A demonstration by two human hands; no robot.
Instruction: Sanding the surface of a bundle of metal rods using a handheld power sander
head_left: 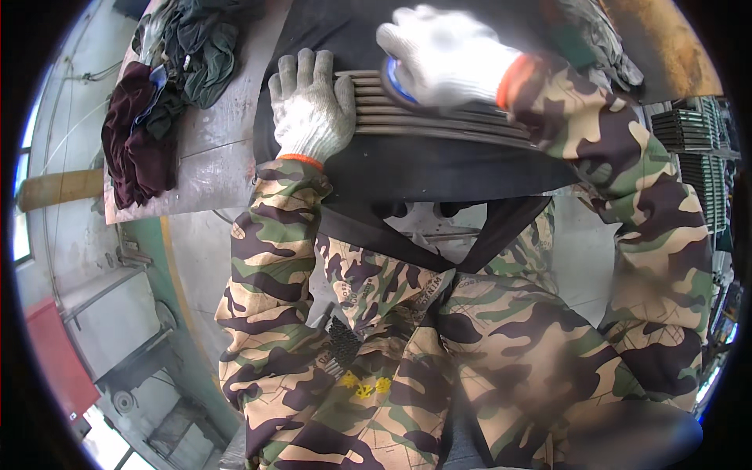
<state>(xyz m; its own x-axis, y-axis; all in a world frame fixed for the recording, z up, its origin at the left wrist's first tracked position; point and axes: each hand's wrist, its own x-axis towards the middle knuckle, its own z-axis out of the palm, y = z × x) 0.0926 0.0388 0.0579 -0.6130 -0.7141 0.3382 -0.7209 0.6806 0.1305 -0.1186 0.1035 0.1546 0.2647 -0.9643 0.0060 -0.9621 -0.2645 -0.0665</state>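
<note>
Metal rods lie side by side in a flat row on a black cover, just ahead of us across the worktop. Our left hand, in a white knit glove, is laid flat with the fingers spread at the rods' left ends, probably to keep the row from sliding. Our right hand curls around a blue-edged object over the rods; the glove is blurred and hides most of it, so we can't make out its kind. The cover perhaps spares the rods from the bare metal around it.

At the worktop's left lie a maroon cloth and a dark green cloth; a grey cloth is bunched at the far right. Beyond, we see stacked metal bars to the right, and a red panel at lower left above the floor.
</note>
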